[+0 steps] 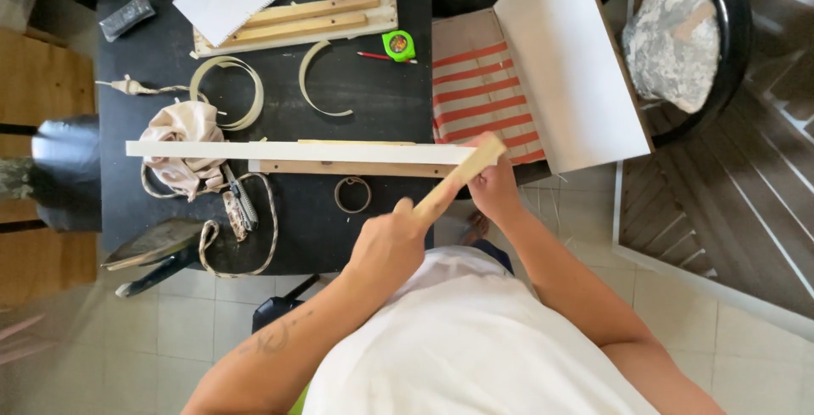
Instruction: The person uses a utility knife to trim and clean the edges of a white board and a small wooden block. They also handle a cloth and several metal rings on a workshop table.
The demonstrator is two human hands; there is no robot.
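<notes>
At the far left of the black table [339, 211], a cream cloth bag [180, 148] lies slumped with its drawstring cord trailing beside it; whatever it holds cannot be seen. Above it sit a thin coiled strip [227, 93] and a curved strip [315, 84], laid flat out of the working area. Across the middle of the frame a long white board [297, 151] lies flat on a brown slat [356, 168], so its right end stands clear near the table edge. A small ring [352, 194] rests just below.

The left hand [388, 245] is closed around the lower end of a pale wooden stick [458, 178], angling it up to the board's right end. The right hand [494, 190] is curled at that same end, fingers seemingly pinching the stick's tip, though the grip is partly hidden. To the right, a striped cardboard box [479, 97] stands open with a white panel [572, 59] leaning over it.
</notes>
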